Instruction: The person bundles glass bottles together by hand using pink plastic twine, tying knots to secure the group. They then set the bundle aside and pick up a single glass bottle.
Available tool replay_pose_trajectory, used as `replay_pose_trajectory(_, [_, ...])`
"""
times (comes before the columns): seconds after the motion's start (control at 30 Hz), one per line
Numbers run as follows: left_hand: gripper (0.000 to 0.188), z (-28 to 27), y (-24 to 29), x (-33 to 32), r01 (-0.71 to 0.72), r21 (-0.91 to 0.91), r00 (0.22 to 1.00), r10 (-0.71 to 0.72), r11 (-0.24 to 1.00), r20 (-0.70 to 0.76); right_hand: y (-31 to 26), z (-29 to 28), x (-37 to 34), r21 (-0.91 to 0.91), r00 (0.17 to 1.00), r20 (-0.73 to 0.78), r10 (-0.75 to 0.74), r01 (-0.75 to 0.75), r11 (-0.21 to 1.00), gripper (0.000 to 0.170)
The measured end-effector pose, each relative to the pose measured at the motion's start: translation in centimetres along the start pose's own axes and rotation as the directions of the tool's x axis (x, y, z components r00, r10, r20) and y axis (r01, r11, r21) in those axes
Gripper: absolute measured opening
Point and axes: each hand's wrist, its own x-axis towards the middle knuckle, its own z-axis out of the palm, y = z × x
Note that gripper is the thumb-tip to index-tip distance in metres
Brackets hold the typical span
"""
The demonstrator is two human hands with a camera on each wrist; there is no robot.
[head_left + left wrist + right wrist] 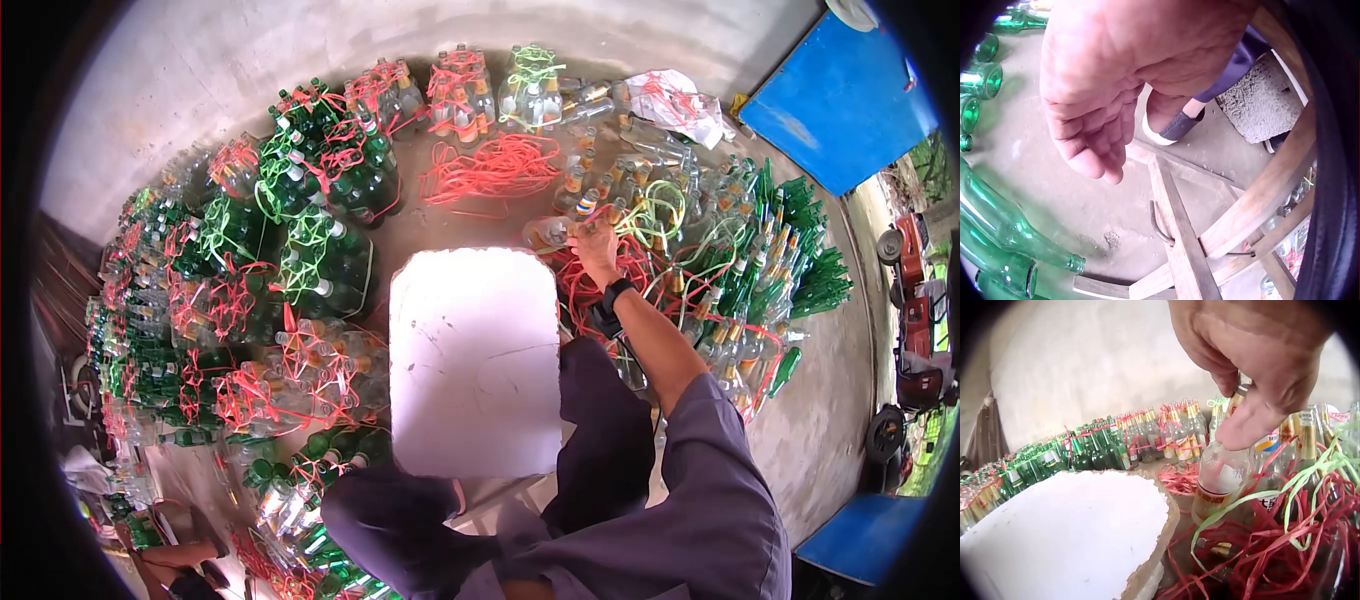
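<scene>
My right hand [597,250] reaches out over the bottles on the right. In the right wrist view its thumb and fingers grip the neck of a clear glass bottle [1217,481], which stands slightly tilted and has a red and gold label. Red plastic twine [1272,550] lies tangled beside that bottle, with a pale green strand [1235,506] crossing in front of it. My left hand [1129,75] hangs with loosely curled fingers over the floor, holding nothing. Near it are wooden stool legs [1175,231] and green glass bottles [1016,219]. The head view does not show this hand.
A white foam-like board [475,360] lies before my knees. Bundles of green bottles [325,255] and clear bottles tied with twine crowd the left. A pile of red twine [490,170] lies on the floor ahead. Blue panels [835,100] stand at the right.
</scene>
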Motion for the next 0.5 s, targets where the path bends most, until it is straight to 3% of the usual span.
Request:
replay_pose_trajectory(0.07, [0.012,0.3,-0.3,0.2,0.006,-0.002,1.000,-0.006,1.000,0.003,2.2,0.4,0.8,0.106,0.993,-0.044,0.106,-0.100,0.989,0.018])
replay_pose_trajectory(0.1, [0.012,0.6,-0.6,0.2,0.010,-0.004,1.000,-0.010,1.000,0.005,3.1,0.3,1.2,0.059,0.990,-0.025,0.136,-0.134,0.989,0.011])
replay_pose_trajectory(0.13, [0.012,0.9,-0.9,0.2,0.015,-0.007,1.000,-0.015,1.000,0.006,4.0,0.3,1.4,0.056,0.990,-0.019,0.140,-0.139,0.989,0.011])
replay_pose_trajectory(0.2, [0.012,1.0,-0.6,0.1,0.027,-0.011,1.000,-0.027,1.000,0.010,6.5,0.2,1.7,0.239,0.994,0.074,0.087,-0.102,0.966,0.009])
replay_pose_trajectory(0.23, [0.012,0.9,-0.2,0.1,0.034,-0.014,0.999,-0.034,0.999,0.009,10.7,-0.7,3.6,0.725,0.927,0.373,0.046,-0.322,0.609,0.012])
replay_pose_trajectory(0.27, [0.012,1.0,0.0,-0.2,0.044,-0.016,0.999,-0.044,0.999,0.008,12.5,-0.9,4.3,0.721,0.922,0.384,0.052,-0.334,0.607,0.012])
replay_pose_trajectory(0.33, [0.012,1.6,-1.3,-1.1,0.065,-0.017,0.998,-0.065,0.998,0.004,13.2,-0.2,4.2,0.564,0.955,0.281,0.099,-0.247,0.788,0.016])
replay_pose_trajectory(0.37, [0.012,1.9,-1.9,-1.6,0.076,-0.019,0.997,-0.076,0.997,-0.001,13.5,0.1,4.1,0.387,0.981,0.173,0.085,-0.147,0.910,0.014])
replay_pose_trajectory(0.4, [0.012,1.9,-1.5,-1.9,0.090,-0.023,0.996,-0.091,0.996,-0.008,13.3,-0.1,4.1,0.352,0.981,0.164,0.101,-0.153,0.924,0.014])
replay_pose_trajectory(0.47, [0.012,2.5,-1.5,-3.7,0.135,-0.038,0.990,-0.136,0.990,-0.032,10.7,-1.1,2.9,0.517,0.939,0.339,0.062,-0.241,0.822,0.014])
replay_pose_trajectory(0.5, [0.012,3.0,-1.6,-5.2,0.167,-0.048,0.984,-0.169,0.985,-0.052,10.6,-1.3,2.8,0.319,0.964,0.257,0.073,-0.155,0.935,0.017])
